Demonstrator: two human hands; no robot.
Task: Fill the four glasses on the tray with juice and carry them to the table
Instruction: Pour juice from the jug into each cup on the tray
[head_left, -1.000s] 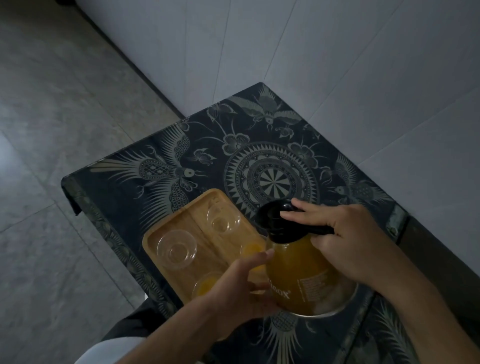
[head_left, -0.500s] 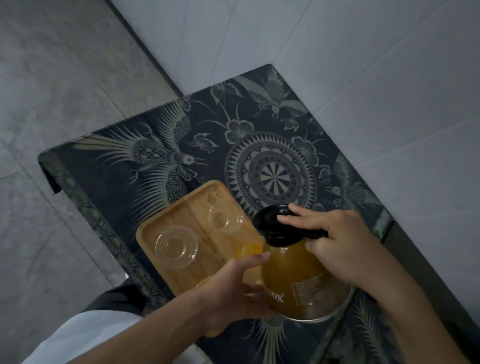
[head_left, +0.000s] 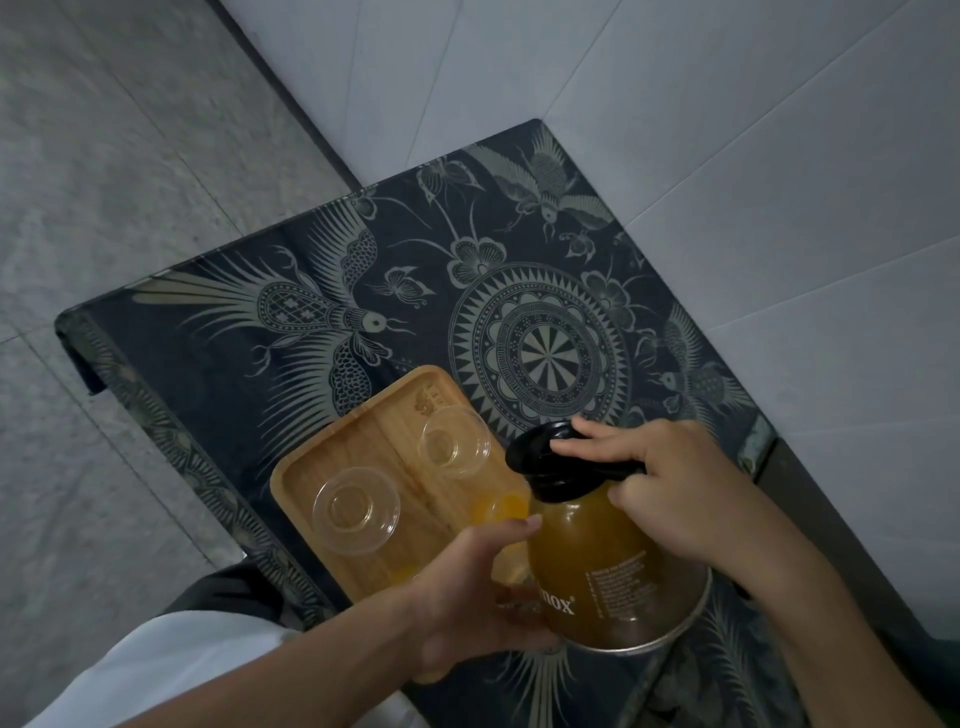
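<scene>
about halfway i'd say. right hand (head_left: 685, 499) is gripping the black handle of the round glass juice jug (head_left: 602, 561), left hand (head_left: 483, 592) is cupping its side. on the wooden tray (head_left: 332, 452) beside the jug, two clear glasses are showing juice, two looking empty.

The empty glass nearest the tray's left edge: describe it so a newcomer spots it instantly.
Find the wooden tray on the dark patterned cloth. The glass stands by its left edge, clear and empty, wider-looking than the empty glass beyond it, and unlike the juice-filled one beside the jug.
</scene>
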